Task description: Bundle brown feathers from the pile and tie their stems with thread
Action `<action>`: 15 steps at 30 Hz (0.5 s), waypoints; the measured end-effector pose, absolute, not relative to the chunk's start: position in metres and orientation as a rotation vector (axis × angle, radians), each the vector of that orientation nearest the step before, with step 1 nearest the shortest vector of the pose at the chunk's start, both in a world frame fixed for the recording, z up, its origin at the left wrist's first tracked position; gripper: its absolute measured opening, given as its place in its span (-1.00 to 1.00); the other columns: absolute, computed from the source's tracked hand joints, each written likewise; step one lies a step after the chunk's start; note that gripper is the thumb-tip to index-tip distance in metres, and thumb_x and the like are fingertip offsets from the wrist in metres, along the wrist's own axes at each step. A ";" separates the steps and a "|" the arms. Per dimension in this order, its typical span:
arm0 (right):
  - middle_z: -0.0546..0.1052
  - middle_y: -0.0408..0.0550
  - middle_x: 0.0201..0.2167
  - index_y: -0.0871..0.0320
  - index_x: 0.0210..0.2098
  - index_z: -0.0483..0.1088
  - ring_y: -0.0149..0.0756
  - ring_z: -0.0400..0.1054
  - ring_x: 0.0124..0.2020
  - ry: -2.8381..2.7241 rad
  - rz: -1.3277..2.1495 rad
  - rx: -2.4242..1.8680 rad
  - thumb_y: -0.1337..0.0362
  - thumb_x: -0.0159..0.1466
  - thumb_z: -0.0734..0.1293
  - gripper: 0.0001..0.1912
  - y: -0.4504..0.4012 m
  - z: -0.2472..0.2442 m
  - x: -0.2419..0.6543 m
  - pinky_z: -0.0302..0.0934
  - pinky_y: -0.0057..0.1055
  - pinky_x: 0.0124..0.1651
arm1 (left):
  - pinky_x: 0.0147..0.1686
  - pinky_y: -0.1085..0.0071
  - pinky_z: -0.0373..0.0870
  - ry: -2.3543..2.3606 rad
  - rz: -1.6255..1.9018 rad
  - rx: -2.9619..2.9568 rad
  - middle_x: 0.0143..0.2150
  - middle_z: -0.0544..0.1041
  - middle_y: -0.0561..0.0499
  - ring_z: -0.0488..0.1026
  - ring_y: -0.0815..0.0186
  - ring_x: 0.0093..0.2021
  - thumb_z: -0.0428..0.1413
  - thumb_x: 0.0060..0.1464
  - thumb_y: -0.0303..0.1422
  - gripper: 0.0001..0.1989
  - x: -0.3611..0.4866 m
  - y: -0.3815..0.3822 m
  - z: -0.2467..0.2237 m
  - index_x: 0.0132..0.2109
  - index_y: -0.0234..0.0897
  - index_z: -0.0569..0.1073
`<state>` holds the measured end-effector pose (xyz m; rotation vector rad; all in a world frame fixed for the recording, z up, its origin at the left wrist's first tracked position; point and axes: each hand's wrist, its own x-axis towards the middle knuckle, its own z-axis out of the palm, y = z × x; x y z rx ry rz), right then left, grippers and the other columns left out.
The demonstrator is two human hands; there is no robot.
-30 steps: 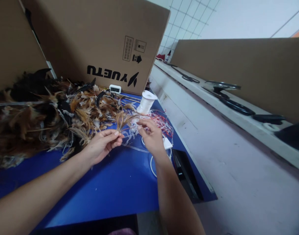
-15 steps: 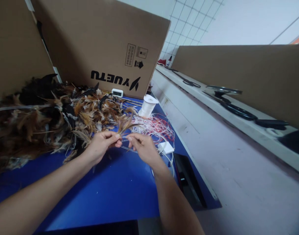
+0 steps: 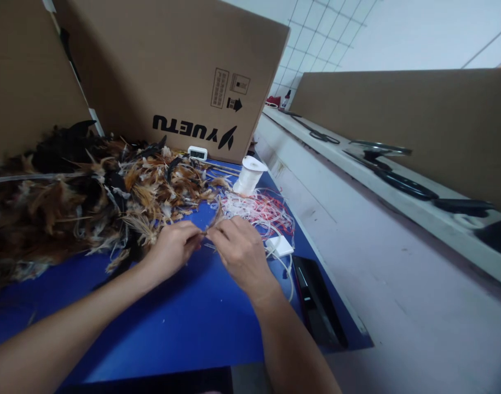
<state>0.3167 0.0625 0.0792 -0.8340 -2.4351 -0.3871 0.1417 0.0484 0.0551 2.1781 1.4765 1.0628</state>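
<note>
My left hand [image 3: 174, 246] is closed, thumb and finger pinching one end of a small bunch of brown feathers [image 3: 216, 217]. Right beside it, my right hand [image 3: 241, 253] is also closed on the bunch, its fingertips nearly touching the left ones. Much of the bunch is hidden by my fingers; a thin brown tuft shows above the right hand. Both hands are over the blue tabletop [image 3: 193, 323]. A large heap of brown, tan and black feathers [image 3: 147, 191] lies left of and beyond my left hand.
Beyond my right hand are tangled white and red strings [image 3: 262, 210] and a white spool [image 3: 249, 176]. A white adapter [image 3: 280, 246] with a cable and a black device [image 3: 318, 301] lie at right. Cardboard [image 3: 172, 71] stands behind; a ledge [image 3: 422, 208] holds scissors [image 3: 324, 137].
My right hand has moved left against my left hand and turned knuckles up. The feather bunch, earlier fanned upward from my left fingers, is now mostly covered. The view has shifted slightly.
</note>
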 end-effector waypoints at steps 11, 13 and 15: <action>0.51 -0.10 -0.38 0.16 -0.38 0.48 -0.33 0.35 -0.26 -2.168 0.720 -0.745 0.29 0.24 0.32 -0.89 0.093 0.068 0.331 0.19 -0.33 -0.10 | -0.34 0.48 0.30 0.974 0.859 2.462 -0.42 0.47 -0.03 0.42 0.36 -0.40 -0.02 0.19 -0.46 -0.77 0.135 0.053 0.046 -0.35 -0.30 0.50; 0.51 -0.11 -0.43 0.19 -0.39 0.48 -0.35 0.37 -0.35 -2.044 1.020 -0.802 0.27 0.21 0.34 -0.88 0.098 0.062 0.331 0.23 -0.36 -0.21 | -0.37 0.51 0.31 0.922 0.887 2.351 -0.43 0.48 -0.01 0.43 0.39 -0.42 -0.01 0.20 -0.43 -0.78 0.133 0.053 0.050 -0.36 -0.31 0.50; 0.50 -0.12 -0.49 0.22 -0.39 0.47 -0.36 0.36 -0.45 -1.915 1.273 -0.899 0.23 0.20 0.35 -0.84 0.102 0.057 0.330 0.23 -0.39 -0.34 | -0.40 0.55 0.32 0.934 0.909 2.186 -0.41 0.49 0.00 0.44 0.43 -0.45 0.00 0.21 -0.39 -0.78 0.131 0.053 0.055 -0.34 -0.32 0.49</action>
